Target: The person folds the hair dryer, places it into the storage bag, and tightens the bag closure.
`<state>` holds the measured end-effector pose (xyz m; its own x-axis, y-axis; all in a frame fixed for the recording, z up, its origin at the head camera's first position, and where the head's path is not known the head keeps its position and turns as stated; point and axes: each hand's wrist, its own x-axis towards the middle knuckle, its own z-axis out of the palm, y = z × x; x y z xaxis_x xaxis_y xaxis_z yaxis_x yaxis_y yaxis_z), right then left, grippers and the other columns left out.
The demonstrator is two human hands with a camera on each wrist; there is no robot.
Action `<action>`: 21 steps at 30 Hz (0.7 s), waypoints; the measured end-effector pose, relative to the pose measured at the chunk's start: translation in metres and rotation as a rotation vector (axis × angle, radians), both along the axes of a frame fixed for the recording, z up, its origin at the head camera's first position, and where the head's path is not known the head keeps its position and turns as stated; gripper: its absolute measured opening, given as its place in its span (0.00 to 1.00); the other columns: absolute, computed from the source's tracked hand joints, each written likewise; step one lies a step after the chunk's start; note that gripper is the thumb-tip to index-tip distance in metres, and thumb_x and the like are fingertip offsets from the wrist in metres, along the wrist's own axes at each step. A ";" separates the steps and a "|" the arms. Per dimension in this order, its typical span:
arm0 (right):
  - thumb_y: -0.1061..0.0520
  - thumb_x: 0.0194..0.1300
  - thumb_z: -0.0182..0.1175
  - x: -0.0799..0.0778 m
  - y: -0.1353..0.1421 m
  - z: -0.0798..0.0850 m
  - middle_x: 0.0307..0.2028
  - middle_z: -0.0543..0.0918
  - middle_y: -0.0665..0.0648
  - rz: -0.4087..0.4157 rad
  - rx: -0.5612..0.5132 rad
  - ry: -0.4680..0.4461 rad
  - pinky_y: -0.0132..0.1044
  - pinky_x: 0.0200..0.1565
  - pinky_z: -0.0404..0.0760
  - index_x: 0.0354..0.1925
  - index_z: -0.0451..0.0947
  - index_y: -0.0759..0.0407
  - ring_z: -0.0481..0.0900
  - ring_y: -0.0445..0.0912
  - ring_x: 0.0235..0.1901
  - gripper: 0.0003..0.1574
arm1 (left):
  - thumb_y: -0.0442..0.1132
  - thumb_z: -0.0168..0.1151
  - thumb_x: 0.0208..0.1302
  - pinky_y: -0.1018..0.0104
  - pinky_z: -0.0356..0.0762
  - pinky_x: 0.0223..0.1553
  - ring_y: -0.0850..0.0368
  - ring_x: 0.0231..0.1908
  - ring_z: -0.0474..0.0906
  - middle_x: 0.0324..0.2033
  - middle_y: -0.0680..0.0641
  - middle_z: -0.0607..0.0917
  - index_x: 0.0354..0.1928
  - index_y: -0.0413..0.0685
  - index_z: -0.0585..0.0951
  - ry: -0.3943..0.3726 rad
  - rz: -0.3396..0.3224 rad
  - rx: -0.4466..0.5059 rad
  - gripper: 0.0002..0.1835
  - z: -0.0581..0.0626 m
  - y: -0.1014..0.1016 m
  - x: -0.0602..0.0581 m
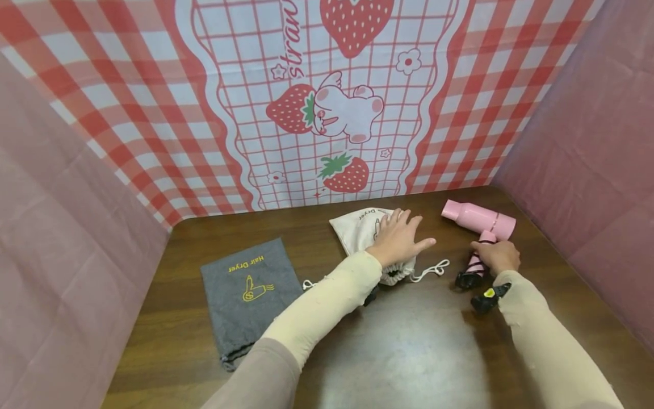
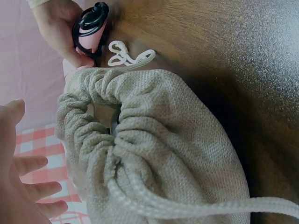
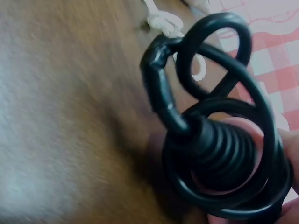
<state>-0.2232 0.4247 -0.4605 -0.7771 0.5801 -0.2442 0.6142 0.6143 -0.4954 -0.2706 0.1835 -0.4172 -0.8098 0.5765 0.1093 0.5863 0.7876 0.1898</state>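
Note:
A pink hair dryer point(image 1: 462, 216) lies at the back right of the table, its black cord point(image 1: 471, 278) wound about the handle. My right hand point(image 1: 498, 255) grips that handle; the right wrist view shows the coiled cord point(image 3: 224, 154) close up. Fingers spread, my left hand point(image 1: 397, 236) is over a cream drawstring bag point(image 1: 352, 227) printed "Dryer". In the left wrist view the bag's gathered mouth point(image 2: 100, 119) is partly open, with something dark just inside that I cannot make out. The head view cannot tell whether the left palm touches the cloth.
A grey drawstring bag point(image 1: 250, 312) printed "Hair Dryer" lies flat on the left of the wooden table point(image 1: 398, 358). White cord loops point(image 1: 431, 271) stick out from the cream bag. Pink cloth walls point(image 1: 587, 142) flank the table, and a strawberry-print cloth point(image 1: 327, 113) hangs behind.

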 end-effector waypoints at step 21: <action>0.37 0.50 0.60 0.017 -0.040 0.008 0.41 0.74 0.69 0.110 -0.119 0.170 0.32 0.25 0.74 0.54 0.67 0.71 0.74 0.53 0.33 0.46 | 0.70 0.42 0.57 0.50 0.54 0.64 0.53 0.67 0.53 0.66 0.49 0.61 0.65 0.62 0.59 -0.016 0.019 0.033 0.37 -0.007 -0.004 -0.002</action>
<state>-0.2061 0.3847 -0.4520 -0.8697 0.4648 -0.1661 0.4486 0.6038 -0.6589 -0.2729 0.1797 -0.4243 -0.8226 0.5569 0.1147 0.5675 0.7920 0.2251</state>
